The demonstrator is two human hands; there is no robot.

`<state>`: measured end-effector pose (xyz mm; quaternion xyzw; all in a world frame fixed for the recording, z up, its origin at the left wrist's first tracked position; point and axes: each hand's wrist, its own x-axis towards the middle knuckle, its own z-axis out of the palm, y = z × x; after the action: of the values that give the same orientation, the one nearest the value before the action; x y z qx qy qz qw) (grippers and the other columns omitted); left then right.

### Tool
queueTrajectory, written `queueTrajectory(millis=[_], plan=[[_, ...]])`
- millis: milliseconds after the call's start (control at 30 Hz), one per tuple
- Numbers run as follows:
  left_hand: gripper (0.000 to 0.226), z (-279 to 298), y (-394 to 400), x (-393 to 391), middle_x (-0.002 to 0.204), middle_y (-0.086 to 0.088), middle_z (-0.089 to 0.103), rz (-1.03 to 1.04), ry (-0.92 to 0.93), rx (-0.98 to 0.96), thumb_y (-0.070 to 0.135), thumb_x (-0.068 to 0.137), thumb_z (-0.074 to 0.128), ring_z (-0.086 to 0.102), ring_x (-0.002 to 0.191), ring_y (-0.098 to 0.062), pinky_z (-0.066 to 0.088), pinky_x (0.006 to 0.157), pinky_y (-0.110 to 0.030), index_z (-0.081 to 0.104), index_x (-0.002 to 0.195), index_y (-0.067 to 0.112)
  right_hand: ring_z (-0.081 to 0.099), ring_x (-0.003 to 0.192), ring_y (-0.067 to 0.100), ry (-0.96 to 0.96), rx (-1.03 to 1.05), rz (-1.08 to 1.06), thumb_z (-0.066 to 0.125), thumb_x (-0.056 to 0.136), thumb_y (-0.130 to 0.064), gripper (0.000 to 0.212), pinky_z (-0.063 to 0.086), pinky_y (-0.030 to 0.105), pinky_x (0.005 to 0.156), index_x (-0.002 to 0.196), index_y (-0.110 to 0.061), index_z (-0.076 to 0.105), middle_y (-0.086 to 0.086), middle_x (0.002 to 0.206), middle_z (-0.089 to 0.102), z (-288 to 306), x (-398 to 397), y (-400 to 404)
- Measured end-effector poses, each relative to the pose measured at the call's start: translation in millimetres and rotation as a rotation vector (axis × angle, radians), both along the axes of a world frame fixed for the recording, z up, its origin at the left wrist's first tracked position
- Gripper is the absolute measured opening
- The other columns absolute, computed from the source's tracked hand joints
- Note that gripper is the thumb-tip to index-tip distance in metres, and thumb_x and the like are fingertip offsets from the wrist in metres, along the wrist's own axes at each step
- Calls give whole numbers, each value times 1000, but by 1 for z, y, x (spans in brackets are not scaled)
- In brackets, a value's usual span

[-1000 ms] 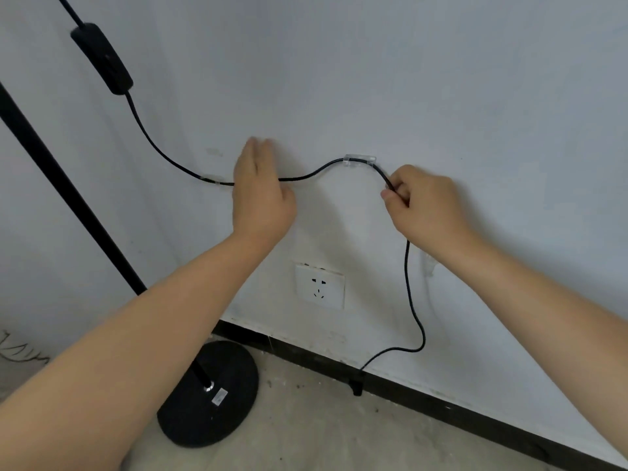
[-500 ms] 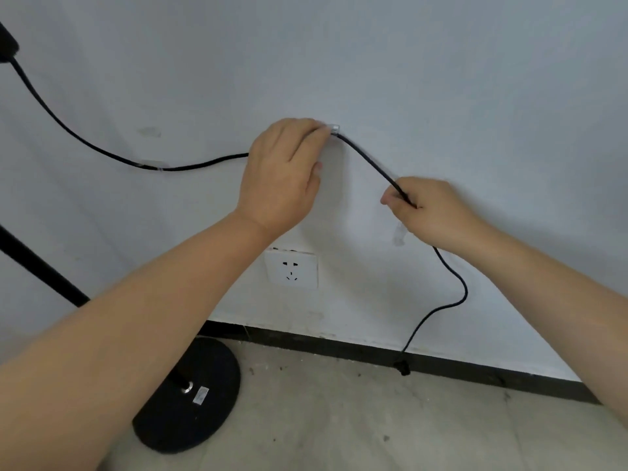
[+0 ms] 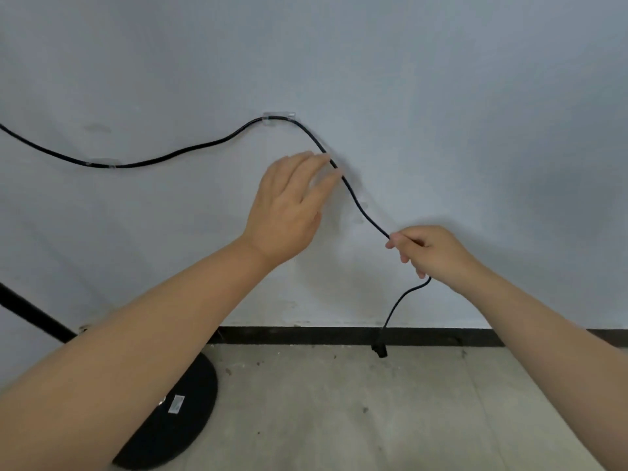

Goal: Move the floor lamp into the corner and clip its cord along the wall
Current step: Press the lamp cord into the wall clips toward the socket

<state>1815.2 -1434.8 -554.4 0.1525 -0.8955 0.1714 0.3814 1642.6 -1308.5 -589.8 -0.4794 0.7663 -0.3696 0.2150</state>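
Note:
The black lamp cord [image 3: 190,151] runs along the white wall through two clear clips, one at the left [image 3: 102,162] and one higher up [image 3: 278,117]. Past the upper clip it slants down to my right hand [image 3: 431,251], which pinches it. Below that hand the cord hangs to its black plug [image 3: 380,350] on the floor by the skirting. My left hand [image 3: 289,209] is open, its fingertips close to the slanting cord, holding nothing. The lamp's round black base [image 3: 180,416] and slanted black pole [image 3: 30,311] show at the lower left, partly behind my left forearm.
A black skirting board [image 3: 306,335] runs along the foot of the wall. The floor [image 3: 339,419] is bare grey concrete with small specks. A third clear clip [image 3: 362,207] seems stuck on the wall just beside the slanting cord.
My left hand has left the upper clip and dropped down-right, now open beside the cord. My right hand slid lower along the cord. The view shifted right; the wall socket is now hidden.

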Motion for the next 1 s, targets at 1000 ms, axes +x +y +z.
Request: queueTrajectory(millis=[1000], plan=[[15, -33, 24, -74, 90, -20, 70, 228, 346, 611, -3, 83, 55, 61, 84, -29, 28, 64, -11, 69, 89, -1, 41, 52, 29, 6, -252, -50, 47, 91, -18, 43, 29, 27, 54, 55, 3, 51, 18, 55, 43, -47, -13, -27]])
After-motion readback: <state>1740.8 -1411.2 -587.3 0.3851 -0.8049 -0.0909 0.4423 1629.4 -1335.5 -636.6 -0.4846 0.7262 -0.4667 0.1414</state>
